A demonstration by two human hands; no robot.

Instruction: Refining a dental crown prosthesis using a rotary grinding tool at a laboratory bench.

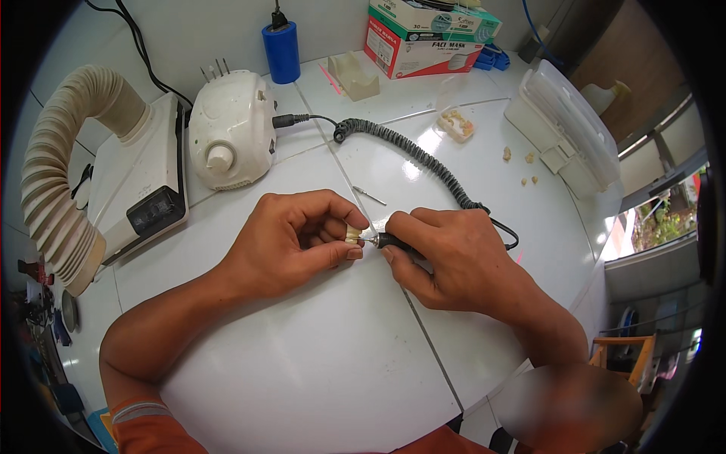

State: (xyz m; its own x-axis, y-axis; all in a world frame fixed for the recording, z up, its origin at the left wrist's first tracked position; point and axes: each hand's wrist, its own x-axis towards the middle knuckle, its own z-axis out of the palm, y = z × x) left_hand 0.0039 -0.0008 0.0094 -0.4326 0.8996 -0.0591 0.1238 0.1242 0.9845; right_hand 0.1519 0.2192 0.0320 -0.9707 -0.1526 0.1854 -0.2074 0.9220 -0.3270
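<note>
My left hand (283,238) pinches a small cream-coloured piece shaped like false teeth (352,234) between thumb and fingertips. My right hand (465,261) grips a black and silver rotary handpiece (387,240), its thin bit pointing left. The bit's tip meets the tooth piece or lies right beside it; the frame does not settle which. From the handpiece a dark coiled cord (416,151) runs back to a white control unit (232,132) with a round knob. Just beyond my hands, a loose metal bit (369,195) lies on the white tiled table (302,363).
At the left stands a white machine with a ribbed beige hose (57,174). Along the back are a blue cylinder (281,51), a cream holder (353,77) and stacked mask boxes (423,49). A small box of tooth pieces (456,126) and a lidded plastic case (563,125) sit at right.
</note>
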